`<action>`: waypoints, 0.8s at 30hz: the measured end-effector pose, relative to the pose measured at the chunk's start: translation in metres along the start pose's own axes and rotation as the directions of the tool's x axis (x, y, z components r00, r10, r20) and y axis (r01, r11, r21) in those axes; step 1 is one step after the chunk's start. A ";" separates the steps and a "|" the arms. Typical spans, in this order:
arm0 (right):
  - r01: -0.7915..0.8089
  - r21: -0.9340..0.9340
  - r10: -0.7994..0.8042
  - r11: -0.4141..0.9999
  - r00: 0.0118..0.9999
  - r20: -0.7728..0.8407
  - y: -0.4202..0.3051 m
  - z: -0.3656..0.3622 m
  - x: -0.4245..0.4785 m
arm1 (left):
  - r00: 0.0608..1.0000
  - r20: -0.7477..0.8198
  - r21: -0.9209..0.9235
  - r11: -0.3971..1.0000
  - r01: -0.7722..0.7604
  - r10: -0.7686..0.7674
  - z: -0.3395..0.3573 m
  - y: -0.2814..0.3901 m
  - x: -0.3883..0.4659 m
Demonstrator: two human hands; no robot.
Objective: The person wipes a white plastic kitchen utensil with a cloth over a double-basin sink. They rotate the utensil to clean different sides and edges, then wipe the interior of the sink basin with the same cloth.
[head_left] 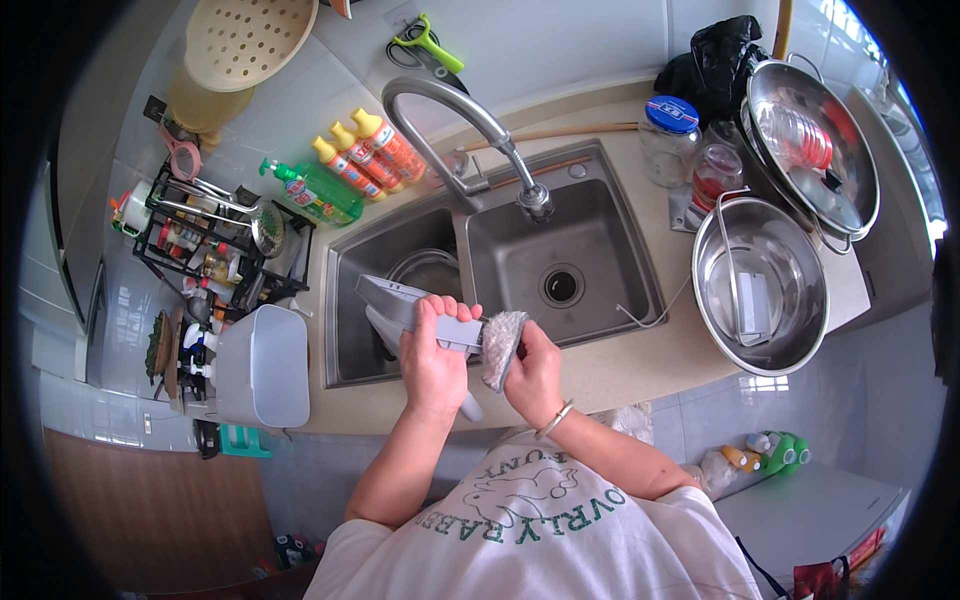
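Note:
My left hand point(439, 352) grips a grey plastic part point(457, 334), which looks like a piece of an appliance, over the front of the left sink basin point(352, 360). Its wider end points up and left, and a pale rounded piece shows below my wrist. Pinched in my right hand point(536, 371) is a fluffy, pale scouring cloth point(500, 349) with a grey edge, held against the right end of the part. A round clear or metal bowl point(427, 274) lies in the left basin behind. The gooseneck tap point(450, 105) hangs over the right basin point(559, 232).
Steel bowl point(821, 300) with a white plastic piece point(752, 307) stands right, near glass jars point(667, 154) and stacked pans point(862, 165). Left are a green soap bottle point(326, 199), yellow-capped bottles point(386, 146), a black rack point(225, 262) and a translucent bin point(281, 367).

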State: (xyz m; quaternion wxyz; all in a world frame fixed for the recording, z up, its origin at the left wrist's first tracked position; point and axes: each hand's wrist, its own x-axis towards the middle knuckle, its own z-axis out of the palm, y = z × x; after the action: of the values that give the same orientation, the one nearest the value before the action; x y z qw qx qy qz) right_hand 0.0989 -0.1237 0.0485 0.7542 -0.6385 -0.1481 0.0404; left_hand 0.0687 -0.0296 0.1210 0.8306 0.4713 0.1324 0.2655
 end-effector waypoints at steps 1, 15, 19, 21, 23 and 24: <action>-0.016 0.047 0.016 0.999 1.000 0.014 -0.001 0.000 -0.001 | 1.000 0.005 0.000 1.000 -0.010 0.010 -0.001 0.001 -0.001; 0.270 -0.045 -0.262 0.962 0.956 0.129 -0.004 -0.022 0.004 | 0.999 0.026 0.022 0.999 0.029 -0.030 -0.012 0.019 -0.014; 0.076 0.146 -0.116 0.986 0.950 0.288 -0.001 -0.037 0.007 | 0.993 0.044 -0.040 0.993 0.111 -0.109 -0.014 0.037 -0.022; -0.017 0.269 -0.079 0.963 0.937 0.342 -0.011 -0.036 0.002 | 0.996 0.011 0.004 0.996 0.092 -0.092 -0.014 0.042 -0.026; -0.059 0.362 -0.090 0.930 0.920 0.380 -0.021 -0.033 -0.001 | 0.997 0.003 0.031 0.997 0.072 -0.072 -0.016 0.045 -0.029; 0.048 0.295 -0.170 0.954 0.899 0.404 -0.020 -0.034 0.002 | 0.997 0.005 0.024 0.997 0.078 -0.079 -0.016 0.046 -0.029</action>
State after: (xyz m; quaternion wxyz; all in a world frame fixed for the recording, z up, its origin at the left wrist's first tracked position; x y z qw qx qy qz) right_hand 0.1074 -0.1588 0.0640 0.7869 -0.4925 -0.3376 0.1560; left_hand 0.0229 -0.0155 0.1512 0.8350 0.4766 0.1515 0.2296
